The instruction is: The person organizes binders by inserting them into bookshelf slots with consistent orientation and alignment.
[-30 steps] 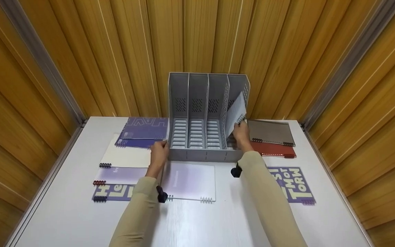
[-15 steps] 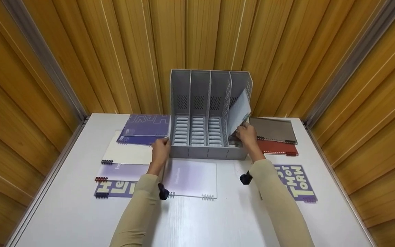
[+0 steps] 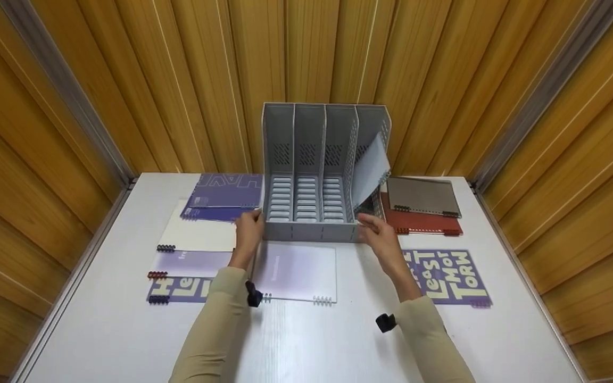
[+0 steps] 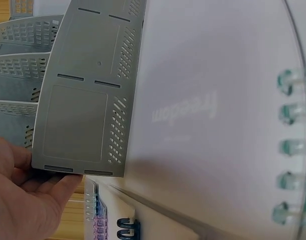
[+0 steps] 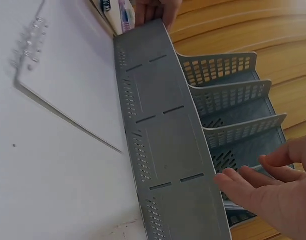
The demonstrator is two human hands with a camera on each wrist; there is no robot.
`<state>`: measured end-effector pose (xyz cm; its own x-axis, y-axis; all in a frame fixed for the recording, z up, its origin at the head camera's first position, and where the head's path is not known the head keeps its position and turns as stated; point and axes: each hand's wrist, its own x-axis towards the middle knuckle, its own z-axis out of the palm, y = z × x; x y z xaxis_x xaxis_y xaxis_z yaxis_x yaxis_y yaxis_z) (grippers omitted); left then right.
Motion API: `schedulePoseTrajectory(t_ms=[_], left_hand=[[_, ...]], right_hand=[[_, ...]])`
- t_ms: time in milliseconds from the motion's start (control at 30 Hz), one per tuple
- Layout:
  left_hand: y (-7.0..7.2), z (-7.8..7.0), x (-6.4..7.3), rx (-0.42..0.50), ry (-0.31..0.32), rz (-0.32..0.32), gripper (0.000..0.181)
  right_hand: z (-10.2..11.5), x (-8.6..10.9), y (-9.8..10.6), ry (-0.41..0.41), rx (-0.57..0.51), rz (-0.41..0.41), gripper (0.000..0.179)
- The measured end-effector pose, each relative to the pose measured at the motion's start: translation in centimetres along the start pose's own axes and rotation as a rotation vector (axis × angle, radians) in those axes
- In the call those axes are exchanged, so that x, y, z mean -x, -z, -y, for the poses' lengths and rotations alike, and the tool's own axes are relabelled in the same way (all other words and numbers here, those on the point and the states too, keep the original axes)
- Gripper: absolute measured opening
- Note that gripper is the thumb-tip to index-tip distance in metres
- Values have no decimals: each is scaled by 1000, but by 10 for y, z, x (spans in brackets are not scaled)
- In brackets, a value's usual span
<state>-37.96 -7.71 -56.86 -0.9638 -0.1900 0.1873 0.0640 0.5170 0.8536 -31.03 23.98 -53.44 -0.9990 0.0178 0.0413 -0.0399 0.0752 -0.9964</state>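
A grey file organizer (image 3: 306, 232) with upright dividers stands at the back of the table. My left hand (image 3: 249, 234) grips its front left corner, and in the left wrist view the fingers of that hand (image 4: 27, 205) curl at the corner. A pale spiral notebook (image 3: 369, 175) leans tilted in the rightmost compartment, its coil facing right and forward. My right hand (image 3: 382, 239) is at the organizer's front right edge, holding nothing. In the right wrist view its fingers (image 5: 243, 187) lie loosely extended over the front lip, partly covering the compartments.
Purple notebooks (image 3: 226, 191), a cream one (image 3: 200, 234) and more lie on the left. A lilac-white notebook (image 3: 298, 271) lies in front of the organizer. To the right are a brown notebook (image 3: 423, 196), a red one (image 3: 423, 221) and a purple lettered one (image 3: 450, 276).
My right hand has let go of the pale notebook and drawn back toward the organizer's front edge. The notebook stays leaning in the right compartment. My left hand keeps its place at the corner.
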Motion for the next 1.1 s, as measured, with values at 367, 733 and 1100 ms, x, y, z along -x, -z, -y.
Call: schedulePoseTrajectory(t_ms=[367, 733, 1100], left_hand=[[10, -3, 4, 45, 37, 195, 40], [18, -18, 60, -212, -27, 312, 72], [31, 3, 110, -580, -505, 653, 66]], right_hand=[[-18, 50, -26, 0, 243, 98, 35], [-36, 70, -28, -64, 347, 188, 39], [-46, 84, -27, -154, 274, 220, 45]])
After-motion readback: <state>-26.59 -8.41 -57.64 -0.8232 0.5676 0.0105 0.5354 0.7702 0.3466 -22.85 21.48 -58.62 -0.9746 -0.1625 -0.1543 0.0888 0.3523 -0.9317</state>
